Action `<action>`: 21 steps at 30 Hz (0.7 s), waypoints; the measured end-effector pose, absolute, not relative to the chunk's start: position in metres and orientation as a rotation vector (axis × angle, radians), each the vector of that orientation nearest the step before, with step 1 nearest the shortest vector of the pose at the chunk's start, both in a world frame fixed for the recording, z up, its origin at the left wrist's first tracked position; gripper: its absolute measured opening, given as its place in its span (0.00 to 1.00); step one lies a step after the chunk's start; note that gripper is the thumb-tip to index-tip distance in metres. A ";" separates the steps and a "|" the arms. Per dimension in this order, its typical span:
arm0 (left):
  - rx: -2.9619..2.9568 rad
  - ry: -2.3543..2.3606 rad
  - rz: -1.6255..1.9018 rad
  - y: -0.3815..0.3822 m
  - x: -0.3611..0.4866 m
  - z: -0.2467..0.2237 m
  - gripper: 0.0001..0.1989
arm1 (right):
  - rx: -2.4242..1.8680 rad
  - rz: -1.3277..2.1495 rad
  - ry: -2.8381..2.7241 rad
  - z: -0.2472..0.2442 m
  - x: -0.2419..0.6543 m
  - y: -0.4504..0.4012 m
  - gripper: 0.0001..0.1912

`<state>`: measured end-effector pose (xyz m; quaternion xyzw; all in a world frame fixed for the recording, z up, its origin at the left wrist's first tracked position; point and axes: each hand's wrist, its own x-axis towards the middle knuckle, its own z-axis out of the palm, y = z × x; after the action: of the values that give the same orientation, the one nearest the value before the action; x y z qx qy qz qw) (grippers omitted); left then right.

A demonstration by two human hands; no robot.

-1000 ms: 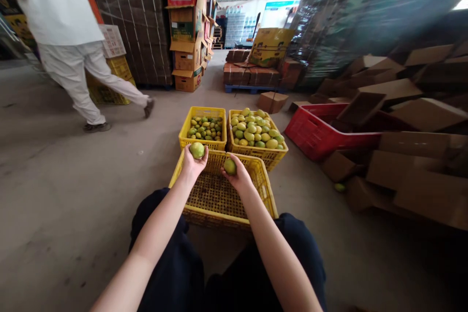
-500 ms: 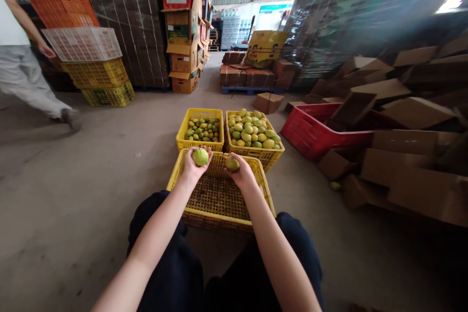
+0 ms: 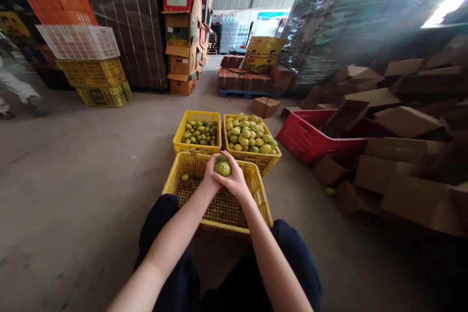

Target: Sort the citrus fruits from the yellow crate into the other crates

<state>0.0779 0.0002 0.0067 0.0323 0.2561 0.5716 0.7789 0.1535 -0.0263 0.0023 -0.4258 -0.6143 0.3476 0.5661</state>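
Fruit [image 3: 185, 177] in front crate [image 3: 228, 227]; left crate [image 3: 197, 148], right crate [image 3: 261, 160] behind.

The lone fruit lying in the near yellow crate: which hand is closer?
Left. The left hand is to the right of the lone fruit, over the crate; the right hand is farther right, beyond the left hand.

The left hand [image 3: 209, 175] and right hand [image 3: 237, 181] are covering the sides of a green fruit [image 3: 223, 169] near the front crate's [image 3: 261, 195] far edge, and a green patch [image 3: 221, 158] behind it is showing too little to identify. Both forearms [image 3: 175, 239] are hiding parts of that crate's bottom and near edge, while upper fruits [image 3: 245, 134] are concealing whatever is lying deeper in the heaped crate [image 3: 259, 161]. The left border is cutting off a blurred person [image 3: 16, 83], and the blue sign's [image 3: 271, 16] lettering is appearing too small to read.
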 end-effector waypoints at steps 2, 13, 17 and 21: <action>0.082 0.540 1.199 0.004 0.075 0.007 0.11 | -0.997 0.798 -1.489 0.003 0.156 -0.027 0.34; 0.007 0.416 1.209 0.021 0.074 -0.001 0.13 | -0.989 0.592 -1.461 0.000 0.141 -0.050 0.20; 0.022 0.514 1.283 0.025 0.073 -0.001 0.11 | -0.990 0.631 -1.396 0.003 0.142 -0.055 0.21; -0.049 0.558 1.266 0.030 0.066 0.001 0.09 | -1.010 0.666 -1.240 0.015 0.147 -0.056 0.21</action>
<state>0.0660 0.0304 0.0007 -0.0227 0.2575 0.5837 0.7697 0.1468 -0.0560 0.0154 -0.4443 -0.5454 0.2930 0.6475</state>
